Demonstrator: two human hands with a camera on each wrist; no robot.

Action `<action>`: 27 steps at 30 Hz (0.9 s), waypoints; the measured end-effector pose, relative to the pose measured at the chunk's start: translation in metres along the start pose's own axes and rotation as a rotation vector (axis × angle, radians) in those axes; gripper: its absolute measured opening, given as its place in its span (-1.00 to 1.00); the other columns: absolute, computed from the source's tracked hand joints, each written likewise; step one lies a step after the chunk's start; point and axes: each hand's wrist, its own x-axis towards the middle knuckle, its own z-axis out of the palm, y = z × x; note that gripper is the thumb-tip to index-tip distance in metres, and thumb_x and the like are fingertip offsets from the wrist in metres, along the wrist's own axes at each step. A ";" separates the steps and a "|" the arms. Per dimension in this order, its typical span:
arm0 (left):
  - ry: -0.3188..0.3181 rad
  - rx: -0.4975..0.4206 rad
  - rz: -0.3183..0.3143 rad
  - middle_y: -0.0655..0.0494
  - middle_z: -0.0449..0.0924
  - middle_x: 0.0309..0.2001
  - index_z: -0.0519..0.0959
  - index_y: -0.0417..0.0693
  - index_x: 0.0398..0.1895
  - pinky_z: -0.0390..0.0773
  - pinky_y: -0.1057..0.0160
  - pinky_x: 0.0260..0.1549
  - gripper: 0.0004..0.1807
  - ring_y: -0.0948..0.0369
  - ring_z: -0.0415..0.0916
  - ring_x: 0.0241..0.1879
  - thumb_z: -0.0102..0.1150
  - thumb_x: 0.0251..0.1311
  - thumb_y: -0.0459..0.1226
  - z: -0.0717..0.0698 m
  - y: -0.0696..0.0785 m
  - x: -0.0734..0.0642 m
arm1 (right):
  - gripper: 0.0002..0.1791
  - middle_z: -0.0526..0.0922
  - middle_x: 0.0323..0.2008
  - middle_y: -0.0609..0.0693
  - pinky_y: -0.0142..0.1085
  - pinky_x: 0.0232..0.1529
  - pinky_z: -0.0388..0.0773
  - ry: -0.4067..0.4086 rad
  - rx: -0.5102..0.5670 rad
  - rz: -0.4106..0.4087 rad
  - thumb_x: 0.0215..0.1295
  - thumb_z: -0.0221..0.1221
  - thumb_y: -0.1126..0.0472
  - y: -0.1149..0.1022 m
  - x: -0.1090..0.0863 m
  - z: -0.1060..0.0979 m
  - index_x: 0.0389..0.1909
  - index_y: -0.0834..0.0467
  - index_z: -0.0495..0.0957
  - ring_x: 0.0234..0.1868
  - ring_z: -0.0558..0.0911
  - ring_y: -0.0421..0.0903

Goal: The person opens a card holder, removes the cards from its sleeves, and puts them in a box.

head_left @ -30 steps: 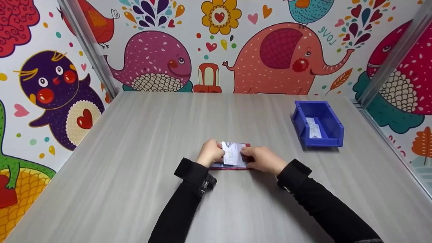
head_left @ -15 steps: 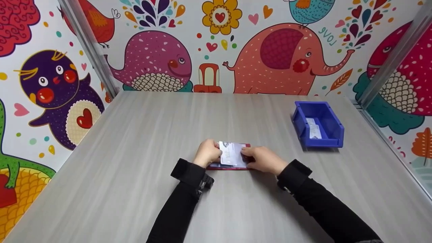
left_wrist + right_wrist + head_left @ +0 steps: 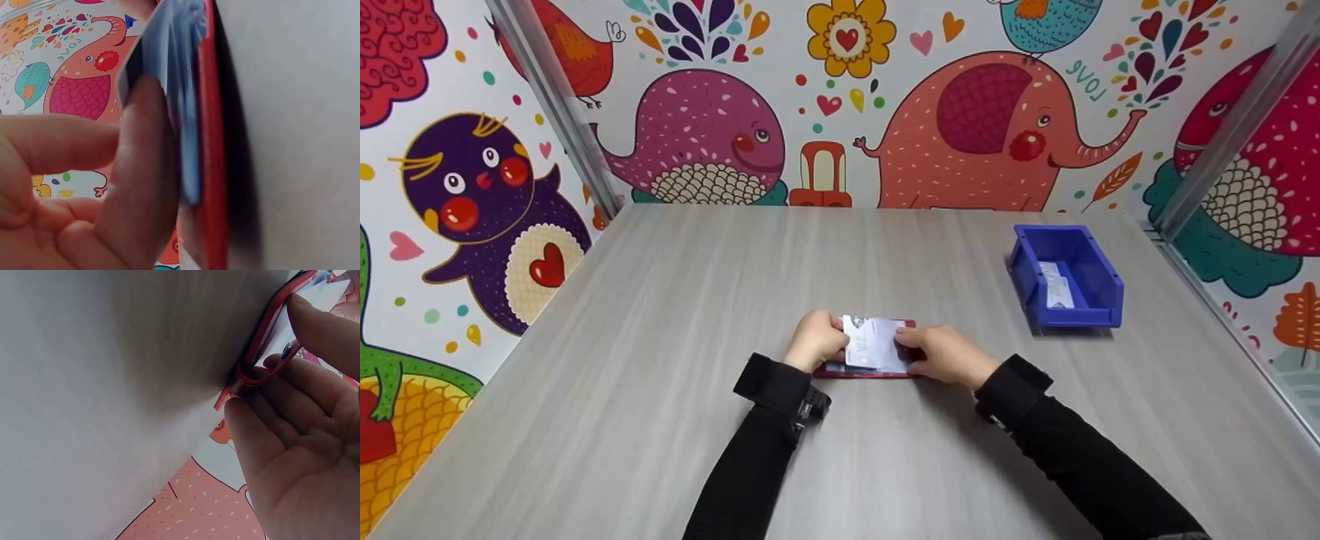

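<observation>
A red card holder with clear plastic sleeves lies open on the table in front of the person. Over the sleeves is a white card with a dark emblem at its upper left corner. My left hand pinches this card by its left edge, thumb flat against its face in the left wrist view. At the other end, my right hand grips the holder, its thumb on the inner side and the fingers behind the red cover. A snap strap curves beside these fingers.
A blue plastic bin stands at the right of the table, with white cards inside. Walls printed with cartoon animals border the table at the back and sides. Both wrists wear black straps.
My left hand has shifted a little to the left with the white card's edge, and more of the holder's red lower edge shows at the left. The right hand stays in place.
</observation>
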 end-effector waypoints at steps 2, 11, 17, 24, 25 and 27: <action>0.001 0.005 0.003 0.03 0.45 -0.44 0.52 -0.30 -0.48 0.57 0.33 -0.45 -0.89 0.09 0.53 -0.35 0.08 -0.10 -0.59 -0.001 -0.001 0.000 | -0.68 0.64 0.06 0.23 -0.05 -0.01 0.56 0.007 0.001 -0.009 0.06 0.38 0.39 0.000 0.000 0.000 -0.12 0.31 0.61 -0.03 0.65 0.14; 0.002 0.008 0.024 0.02 0.48 -0.44 0.53 -0.30 -0.50 0.56 0.32 -0.43 -0.88 0.10 0.51 -0.37 0.08 -0.15 -0.58 -0.006 -0.004 0.000 | -0.68 0.63 0.07 0.23 -0.05 -0.02 0.56 0.001 0.004 -0.005 0.08 0.39 0.38 0.000 0.000 0.001 -0.12 0.31 0.60 -0.03 0.65 0.14; -0.019 -0.115 -0.047 -0.08 0.52 -0.36 0.52 -0.39 -0.43 0.64 0.29 -0.47 -0.87 0.07 0.59 -0.39 0.05 -0.10 -0.61 -0.011 -0.003 0.000 | -0.76 0.65 0.03 0.20 -0.06 -0.07 0.56 0.005 0.010 0.004 0.08 0.38 0.39 -0.001 0.000 0.001 -0.23 0.27 0.57 -0.11 0.65 0.10; -0.023 -0.175 -0.060 -0.14 0.55 -0.29 0.53 -0.46 -0.33 0.66 0.26 -0.43 -0.82 0.03 0.61 -0.34 0.04 -0.05 -0.60 -0.014 0.004 -0.001 | -0.63 0.62 0.08 0.23 -0.03 0.03 0.54 -0.016 0.014 0.051 0.14 0.36 0.38 -0.003 0.000 -0.001 0.00 0.33 0.61 0.01 0.63 0.15; -0.023 -0.173 -0.060 -0.14 0.55 -0.27 0.53 -0.47 -0.30 0.66 0.25 -0.42 -0.81 0.03 0.61 -0.33 0.05 -0.04 -0.59 -0.015 0.005 -0.001 | -0.62 0.62 0.08 0.23 -0.03 0.04 0.54 -0.018 0.013 0.054 0.14 0.36 0.37 -0.003 0.000 -0.001 0.01 0.34 0.61 0.02 0.63 0.15; -0.024 -0.185 -0.060 -0.16 0.55 -0.24 0.53 -0.49 -0.24 0.67 0.24 -0.38 -0.78 0.01 0.61 -0.29 0.05 -0.02 -0.59 -0.016 0.008 -0.003 | -0.61 0.64 0.06 0.22 -0.03 0.04 0.53 -0.019 0.020 0.062 0.15 0.34 0.37 -0.004 0.000 -0.001 0.04 0.35 0.60 0.00 0.63 0.14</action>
